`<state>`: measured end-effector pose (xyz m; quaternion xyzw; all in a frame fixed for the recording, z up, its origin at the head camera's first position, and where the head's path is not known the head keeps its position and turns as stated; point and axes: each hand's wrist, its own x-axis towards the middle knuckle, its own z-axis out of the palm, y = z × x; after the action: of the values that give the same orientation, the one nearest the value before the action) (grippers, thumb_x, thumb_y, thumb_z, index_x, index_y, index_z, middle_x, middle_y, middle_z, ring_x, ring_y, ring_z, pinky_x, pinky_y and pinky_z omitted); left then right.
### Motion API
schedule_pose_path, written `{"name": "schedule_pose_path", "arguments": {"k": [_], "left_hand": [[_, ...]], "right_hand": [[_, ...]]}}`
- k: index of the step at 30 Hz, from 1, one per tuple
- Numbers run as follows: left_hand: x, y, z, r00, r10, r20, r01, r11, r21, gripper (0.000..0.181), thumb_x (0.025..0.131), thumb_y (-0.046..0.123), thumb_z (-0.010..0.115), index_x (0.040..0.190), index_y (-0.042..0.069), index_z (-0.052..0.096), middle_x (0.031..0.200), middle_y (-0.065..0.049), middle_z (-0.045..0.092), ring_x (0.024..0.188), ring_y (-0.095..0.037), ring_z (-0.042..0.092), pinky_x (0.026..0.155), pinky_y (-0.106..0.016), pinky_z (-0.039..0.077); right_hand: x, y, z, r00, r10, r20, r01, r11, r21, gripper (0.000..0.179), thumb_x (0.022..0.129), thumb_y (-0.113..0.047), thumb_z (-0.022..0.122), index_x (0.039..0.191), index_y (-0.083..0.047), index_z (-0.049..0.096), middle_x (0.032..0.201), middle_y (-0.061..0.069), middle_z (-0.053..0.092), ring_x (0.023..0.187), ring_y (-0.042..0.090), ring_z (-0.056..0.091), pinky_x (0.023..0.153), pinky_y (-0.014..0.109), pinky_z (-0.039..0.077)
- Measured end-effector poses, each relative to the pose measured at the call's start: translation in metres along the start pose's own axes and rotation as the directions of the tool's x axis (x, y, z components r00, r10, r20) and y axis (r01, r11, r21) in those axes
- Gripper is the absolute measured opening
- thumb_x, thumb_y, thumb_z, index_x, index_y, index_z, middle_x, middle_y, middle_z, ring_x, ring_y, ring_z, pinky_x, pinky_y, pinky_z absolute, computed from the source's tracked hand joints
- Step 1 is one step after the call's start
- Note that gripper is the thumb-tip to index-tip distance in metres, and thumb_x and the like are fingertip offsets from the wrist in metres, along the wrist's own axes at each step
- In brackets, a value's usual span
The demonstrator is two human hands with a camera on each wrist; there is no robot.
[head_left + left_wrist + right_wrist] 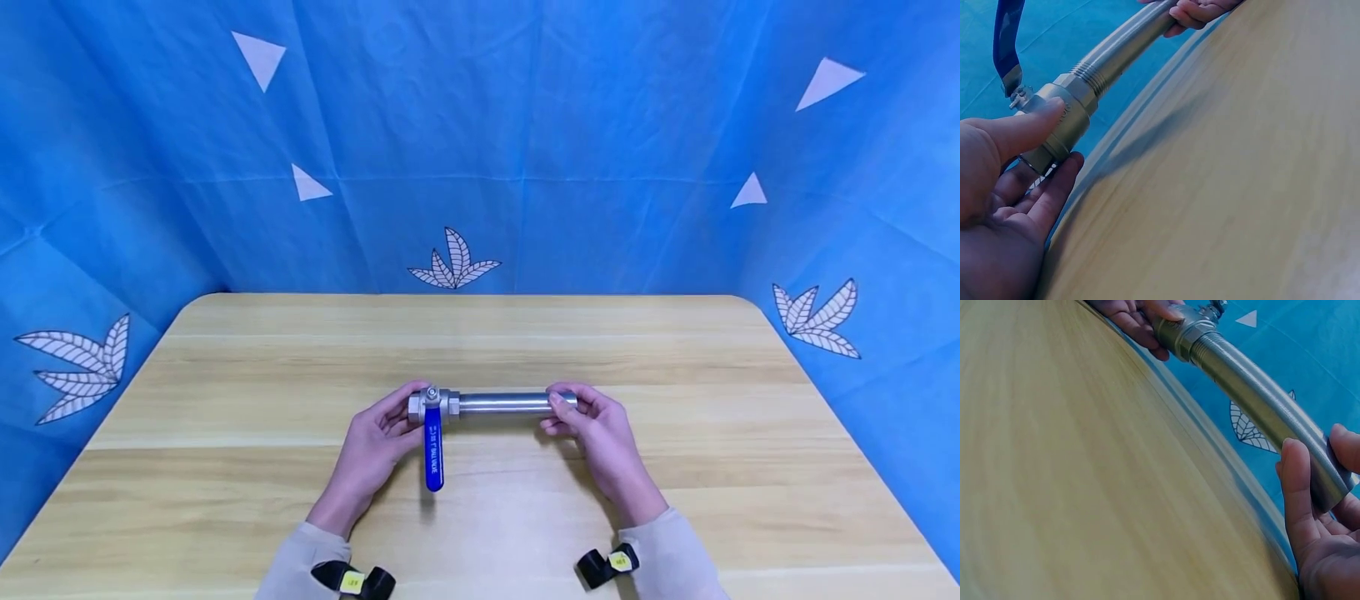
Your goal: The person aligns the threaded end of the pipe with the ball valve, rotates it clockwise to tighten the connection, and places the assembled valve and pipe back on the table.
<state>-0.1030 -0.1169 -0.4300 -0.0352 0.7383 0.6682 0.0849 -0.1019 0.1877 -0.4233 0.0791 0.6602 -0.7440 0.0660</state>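
A steel ball valve (452, 404) with a blue lever handle (433, 450) is held above the table by my left hand (375, 442). In the left wrist view my thumb lies along the valve body (1075, 119), fingers beneath it. A straight steel pipe (502, 403) runs rightward from the valve, its threaded end (1089, 78) at the valve's hex collar, some threads still showing. My right hand (600, 433) grips the pipe's far end between thumb and fingers, as the right wrist view also shows at the plain pipe end (1325, 481). The lever points toward me.
The wood-grain table (225, 392) spreads around both hands, with shadows under the pipe. A blue cloth (450, 108) with white triangles and leaf prints encloses the back and sides. Black wrist cameras (367, 582) sit on both sleeves.
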Motion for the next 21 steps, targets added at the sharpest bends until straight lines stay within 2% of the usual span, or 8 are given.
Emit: {"name": "schedule_pose_path", "arguments": {"k": [10,21], "left_hand": [[0.0025,0.0013,-0.0011,1.000,0.008,0.019,-0.008,1.000,0.010,0.062,0.094,-0.004,0.078,0.149,0.022,0.065,0.148,-0.011,0.068,0.134,-0.027,0.069,0.107,-0.020,0.056],[0.0016,0.0037,0.0017,0.999,-0.036,-0.009,0.036,0.999,0.029,0.059,0.095,-0.002,0.078,0.147,0.023,0.066,0.149,-0.012,0.068,0.134,-0.027,0.068,0.107,-0.021,0.056]], "right_hand": [[0.0025,-0.0011,-0.0008,1.000,-0.007,-0.003,0.007,1.000,0.001,0.035,0.106,-0.009,0.066,0.133,0.012,0.060,0.098,0.003,0.076,0.079,0.014,0.076,0.083,0.026,0.067],[0.0039,-0.0025,-0.0015,1.000,0.026,0.000,-0.026,1.000,-0.013,0.033,0.107,-0.008,0.065,0.134,0.011,0.059,0.099,0.003,0.075,0.081,0.014,0.075,0.083,0.026,0.066]]}}
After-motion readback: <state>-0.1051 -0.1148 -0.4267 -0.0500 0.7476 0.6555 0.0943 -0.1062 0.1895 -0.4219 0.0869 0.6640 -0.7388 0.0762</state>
